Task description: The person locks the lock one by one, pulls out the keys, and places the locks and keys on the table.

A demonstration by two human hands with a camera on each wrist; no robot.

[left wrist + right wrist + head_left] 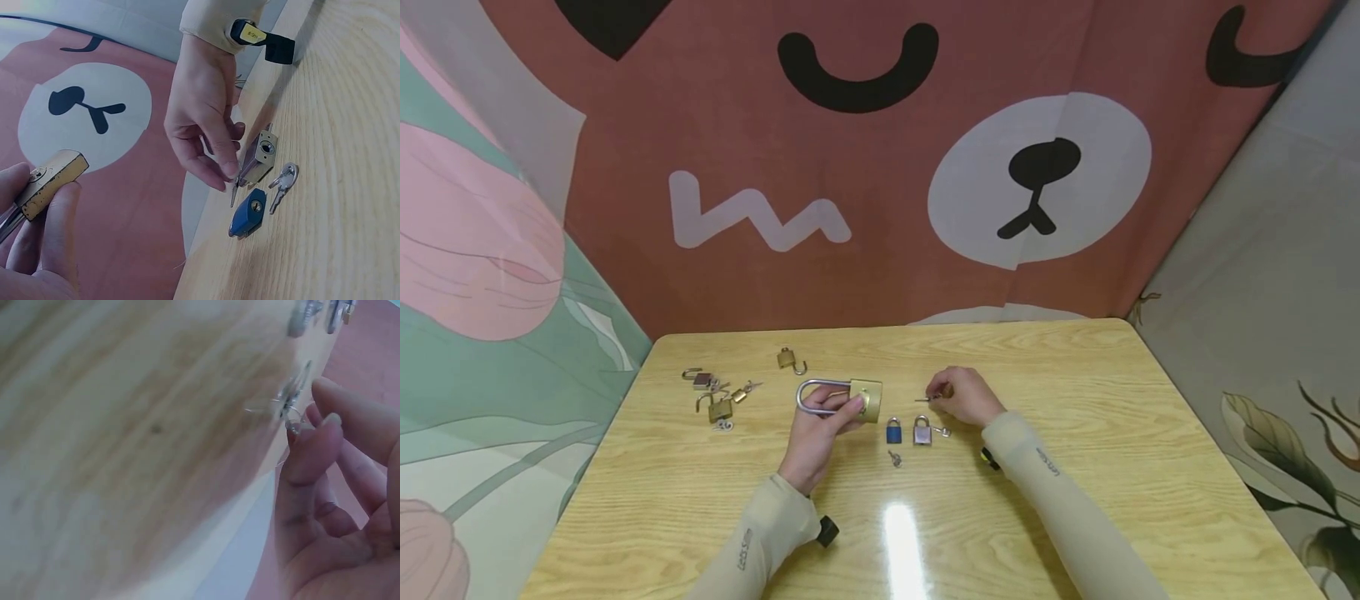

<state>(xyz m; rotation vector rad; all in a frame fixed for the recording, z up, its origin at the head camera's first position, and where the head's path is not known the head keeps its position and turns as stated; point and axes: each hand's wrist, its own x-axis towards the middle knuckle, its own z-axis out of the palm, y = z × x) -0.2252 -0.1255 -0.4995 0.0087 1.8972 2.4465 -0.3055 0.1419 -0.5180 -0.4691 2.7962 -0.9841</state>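
Note:
My left hand point(814, 446) grips the body of a large brass padlock point(868, 402), thumb across its face, its long steel shackle pointing left. The left wrist view shows the end of that padlock point(56, 181) between thumb and fingers. Over the table to the right, my right hand point(967, 398) pinches a small key point(922, 400) between thumb and fingertips. In the right wrist view the keys point(290, 400) show blurred at the fingertips. Between the hands stand a small blue padlock point(893, 432) and a silver padlock point(922, 432), both with closed shackles.
Loose keys point(895, 459) lie in front of the blue padlock, others point(943, 432) beside the silver one. At the left are several opened padlocks, among them a dark one point(703, 381) and a brass one point(721, 409). Another brass padlock point(786, 358) lies farther back. Fabric point(880, 287) hangs behind the table.

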